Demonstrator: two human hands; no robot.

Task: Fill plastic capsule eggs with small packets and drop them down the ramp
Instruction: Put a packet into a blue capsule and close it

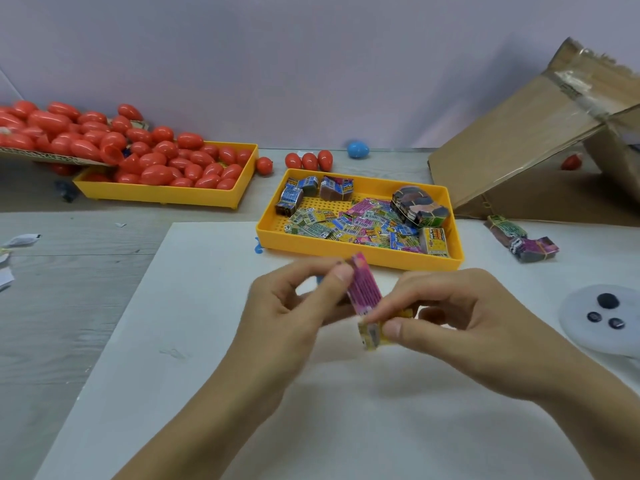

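Over the white board on the counter (pixel 104 244), I have both hands working one stack of packets (pixel 364 293). My left hand (pixel 287 306) pinches the pink stack upright between thumb and curled fingers, and my right hand (pixel 460 317) pinches a yellow packet (pixel 370 332) at its lower end, seemingly to peel off one for filling. No egg is in either hand. Loose packets lie just ahead in the near yellow tray (pixel 360 256), within easy reach. Red eggs (pixel 156 168) heap in the far tray (pixel 162 195) at left, well apart. The cardboard ramp (pixel 512 143) slopes at far right, where filled eggs should go.
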